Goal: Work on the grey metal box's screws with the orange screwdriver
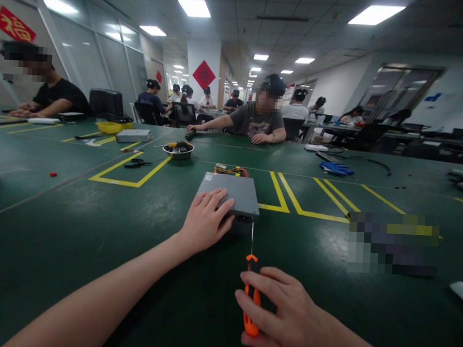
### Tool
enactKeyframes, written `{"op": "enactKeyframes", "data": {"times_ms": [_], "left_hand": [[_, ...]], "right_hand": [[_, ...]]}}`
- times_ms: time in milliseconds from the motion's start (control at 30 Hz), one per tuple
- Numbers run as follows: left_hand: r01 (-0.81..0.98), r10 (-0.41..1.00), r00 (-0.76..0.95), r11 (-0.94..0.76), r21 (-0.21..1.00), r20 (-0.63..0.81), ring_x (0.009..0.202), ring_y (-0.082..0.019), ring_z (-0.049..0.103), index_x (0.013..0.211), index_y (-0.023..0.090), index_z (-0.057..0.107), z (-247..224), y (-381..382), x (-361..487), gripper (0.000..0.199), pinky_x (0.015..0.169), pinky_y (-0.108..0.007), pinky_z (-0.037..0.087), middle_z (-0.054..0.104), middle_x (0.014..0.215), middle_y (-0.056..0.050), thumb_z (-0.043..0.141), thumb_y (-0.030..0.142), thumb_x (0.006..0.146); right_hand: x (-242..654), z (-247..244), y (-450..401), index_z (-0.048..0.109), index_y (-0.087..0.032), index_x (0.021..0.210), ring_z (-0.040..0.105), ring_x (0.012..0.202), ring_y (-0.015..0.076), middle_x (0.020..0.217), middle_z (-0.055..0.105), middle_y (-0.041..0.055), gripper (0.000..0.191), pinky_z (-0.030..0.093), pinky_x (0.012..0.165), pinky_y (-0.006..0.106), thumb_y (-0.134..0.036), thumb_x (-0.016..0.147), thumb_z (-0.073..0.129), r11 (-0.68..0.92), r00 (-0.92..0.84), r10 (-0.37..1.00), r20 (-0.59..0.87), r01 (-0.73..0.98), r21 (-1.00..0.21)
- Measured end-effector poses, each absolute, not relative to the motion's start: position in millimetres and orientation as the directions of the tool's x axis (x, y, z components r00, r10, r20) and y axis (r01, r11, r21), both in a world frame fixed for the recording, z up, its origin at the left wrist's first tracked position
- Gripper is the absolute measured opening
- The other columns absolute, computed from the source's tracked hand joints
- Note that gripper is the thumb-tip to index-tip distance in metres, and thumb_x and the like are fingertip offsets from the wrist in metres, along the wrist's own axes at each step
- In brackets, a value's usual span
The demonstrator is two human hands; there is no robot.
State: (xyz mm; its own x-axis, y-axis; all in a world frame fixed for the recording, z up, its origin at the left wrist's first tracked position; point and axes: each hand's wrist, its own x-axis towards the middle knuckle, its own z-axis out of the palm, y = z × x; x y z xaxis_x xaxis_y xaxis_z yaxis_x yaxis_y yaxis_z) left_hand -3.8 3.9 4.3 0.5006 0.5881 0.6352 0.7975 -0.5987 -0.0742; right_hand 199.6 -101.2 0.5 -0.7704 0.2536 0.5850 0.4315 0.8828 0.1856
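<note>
The person's left hand [206, 219] is resting open and palm down on the near left corner of a grey metal power supply unit [230, 194], its fingers curving slightly over the casing. The unit is sitting on the green worktop [57, 247] directly ahead of the person, well in from the near edge and just left of some yellow tape lines [280, 194]. The right hand [282, 313] is gripping an orange-handled screwdriver [251, 299] close to the near edge, with its fingers wrapping over the handle. The thin steel shaft [252, 238] is pointing up at the unit's near end, and whether its tip is touching the casing is hard to tell. A bundle of coloured wires [231, 171] is sticking out at the unit's far end. Further left, a steel bowl of screws [178, 151] and a pair of black pliers [137, 163] are lying on the worktop. Across the far edge, a co-worker [257, 118] is leaning in with both hands on the worktop, one beside a black-handled tool [190, 135].
</note>
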Motion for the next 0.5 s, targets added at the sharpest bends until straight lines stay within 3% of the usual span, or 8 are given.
{"op": "enactKeyframes", "data": {"times_ms": [233, 500], "left_hand": [[0.794, 0.583, 0.504, -0.604, -0.075, 0.638, 0.120, -0.026, 0.046, 0.114, 0.020, 0.054, 4.4, 3.6, -4.5, 0.031, 0.095, -0.042, 0.036, 0.052, 0.127, -0.012, 0.043, 0.033, 0.087], [0.793, 0.573, 0.496, -0.605, -0.072, 0.652, 0.118, -0.026, 0.047, 0.112, 0.020, 0.055, 4.2, 3.8, -3.8, 0.030, 0.095, -0.042, 0.036, 0.053, 0.125, -0.012, 0.045, 0.032, 0.086]], "right_hand": [[197.7, -4.3, -99.1, 0.053, -0.013, 0.091, 0.064, 0.084, 0.0150, 0.088, 0.068, 0.0111, 0.029, 0.051, 0.076, 0.027, -0.042, 0.085, 0.054, 0.879, -0.700, 0.200, 0.686, 0.437, 0.191], [199.4, 0.6, -99.2, 0.056, -0.013, 0.098, 0.065, 0.076, 0.0152, 0.092, 0.068, 0.0120, 0.029, 0.051, 0.077, 0.030, -0.038, 0.088, 0.046, 0.902, -0.757, 0.156, 0.635, 0.372, 0.221]]}}
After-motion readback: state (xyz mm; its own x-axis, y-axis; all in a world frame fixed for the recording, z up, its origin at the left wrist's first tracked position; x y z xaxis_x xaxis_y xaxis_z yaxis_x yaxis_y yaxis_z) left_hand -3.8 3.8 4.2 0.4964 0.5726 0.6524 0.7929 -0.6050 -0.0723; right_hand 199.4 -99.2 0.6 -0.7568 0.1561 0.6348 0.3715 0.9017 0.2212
